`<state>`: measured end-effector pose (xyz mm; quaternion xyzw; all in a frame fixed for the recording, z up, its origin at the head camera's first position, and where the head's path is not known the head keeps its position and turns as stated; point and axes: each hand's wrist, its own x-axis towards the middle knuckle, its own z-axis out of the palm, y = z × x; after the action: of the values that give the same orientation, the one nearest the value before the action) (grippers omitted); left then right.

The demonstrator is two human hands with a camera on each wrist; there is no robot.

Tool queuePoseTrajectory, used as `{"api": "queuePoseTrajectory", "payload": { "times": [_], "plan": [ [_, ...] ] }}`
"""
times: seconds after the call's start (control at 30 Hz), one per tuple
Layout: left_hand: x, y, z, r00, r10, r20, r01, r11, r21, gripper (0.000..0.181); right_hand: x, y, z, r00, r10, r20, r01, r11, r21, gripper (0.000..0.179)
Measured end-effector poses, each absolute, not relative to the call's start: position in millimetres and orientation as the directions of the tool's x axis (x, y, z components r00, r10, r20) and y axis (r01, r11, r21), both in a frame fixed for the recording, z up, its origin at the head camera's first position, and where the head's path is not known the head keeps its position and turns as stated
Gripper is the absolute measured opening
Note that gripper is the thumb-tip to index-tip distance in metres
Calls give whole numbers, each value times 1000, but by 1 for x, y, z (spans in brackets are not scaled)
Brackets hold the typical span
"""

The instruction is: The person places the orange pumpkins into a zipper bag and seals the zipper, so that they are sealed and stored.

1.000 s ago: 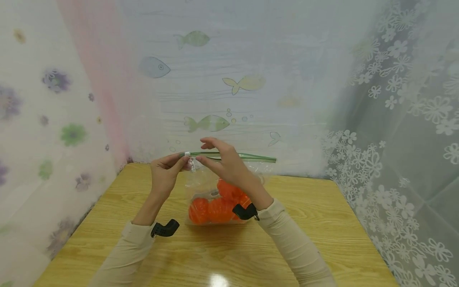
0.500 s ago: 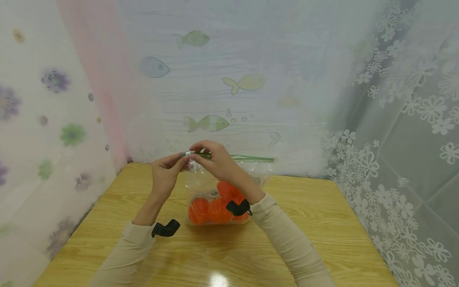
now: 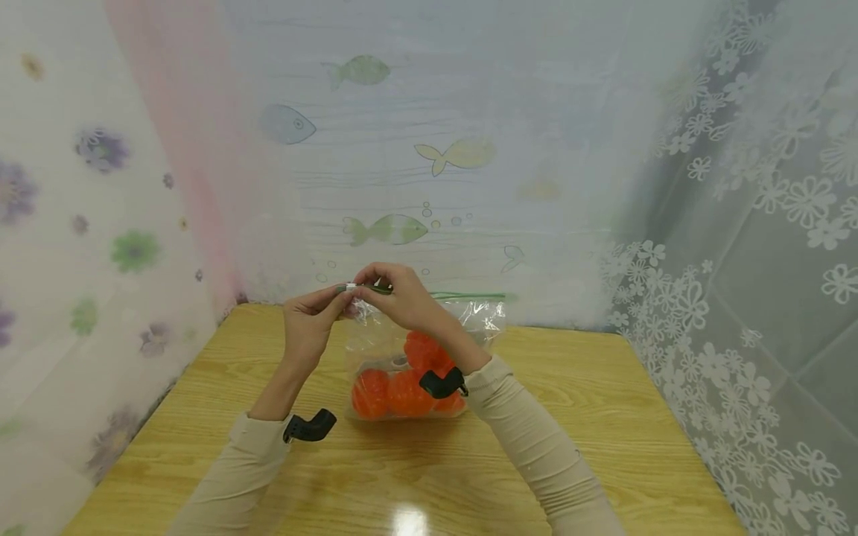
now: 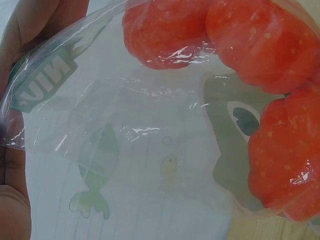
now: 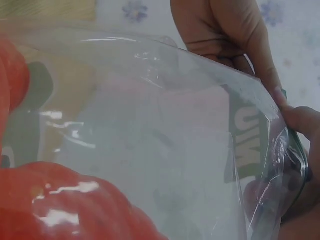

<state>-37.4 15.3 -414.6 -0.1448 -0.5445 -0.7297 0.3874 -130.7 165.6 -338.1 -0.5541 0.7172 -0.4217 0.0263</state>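
A clear zip bag (image 3: 492,318) with a green zip strip (image 3: 472,296) stands upright on the table. Inside it lie several ribbed, orange-red, pumpkin-like pieces (image 3: 410,393) with yellowish specks, best seen in the left wrist view. My left hand (image 3: 304,331) pinches the strip's left end between thumb and fingers, beside a small white piece (image 3: 351,287) that looks like a slider. Right next to it, my right hand (image 3: 409,299) pinches the strip with thumb and fingers, its back hiding part of the bag's top. Greenish lettering (image 4: 45,82) shows on the bag.
The wood-grain table (image 3: 570,447) reaches back to a sheet (image 3: 536,97) printed with fish. Flower-patterned sheets hang on both sides. A black wrist camera mount (image 3: 310,426) sits on the left sleeve, and another mount (image 3: 442,383) overlaps the bag in view.
My right hand has moved left along the strip to beside the left hand, and its raised fingers have closed onto the strip. The strip's edges look closer together. The left hand stays put.
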Motion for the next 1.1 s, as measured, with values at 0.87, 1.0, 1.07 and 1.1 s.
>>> {"api": "queuePoseTrajectory", "payload": {
  "times": [0.87,1.0,1.07,1.1],
  "plan": [
    [-40,0,-417,-709,-339,619,677,-78,732,18,-138,161,-345,-362,-823,438,-780,9,-626,8],
    [-45,-5,-418,-714,-351,606,666,-73,742,15,-140,158,-345,-374,-820,433,-780,25,-626,8],
    [-47,-8,-418,-717,-354,601,661,-70,747,14,-143,157,-345,-376,-818,436,-785,31,-619,7],
    [-48,-9,-418,-719,-358,596,657,-69,751,14,-144,156,-346,-378,-816,437,-788,37,-614,6]
  ]
}}
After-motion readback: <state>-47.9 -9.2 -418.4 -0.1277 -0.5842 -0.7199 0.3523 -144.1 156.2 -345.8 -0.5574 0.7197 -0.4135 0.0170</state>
